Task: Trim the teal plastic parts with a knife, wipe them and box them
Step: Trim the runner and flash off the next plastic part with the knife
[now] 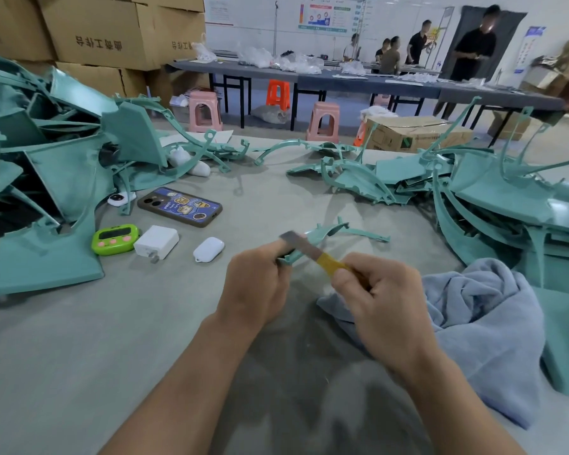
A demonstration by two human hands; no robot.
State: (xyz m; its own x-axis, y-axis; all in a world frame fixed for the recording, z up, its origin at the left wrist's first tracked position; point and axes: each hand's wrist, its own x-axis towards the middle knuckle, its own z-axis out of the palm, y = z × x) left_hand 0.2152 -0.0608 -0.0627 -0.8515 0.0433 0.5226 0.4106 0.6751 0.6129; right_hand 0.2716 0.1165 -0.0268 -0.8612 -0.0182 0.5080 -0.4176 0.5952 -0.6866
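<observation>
Both our bare forearms angled up from the lower edge and met over the grey bench (128, 339). Our left hand (257, 284) was knuckles-up, its fingers (278, 254) curled tight round the near end of a thin curved teal part (326, 232), which arched away from us, low over the bench. Our right hand (381, 300), its back to the camera, had its fingers (344, 278) pinching the yellow handle of the knife (304, 246). The grey blade slanted up and left, lying across the part right beside the left fingertips. A blue-grey cloth (480, 316) sat crumpled just beside the right wrist. Heaps of teal parts flanked us, a left pile (46, 178) and a right pile (506, 205). A phone (179, 206), green timer (115, 239), white charger (156, 242) and white earbud case (208, 249) lay near the left pile.
</observation>
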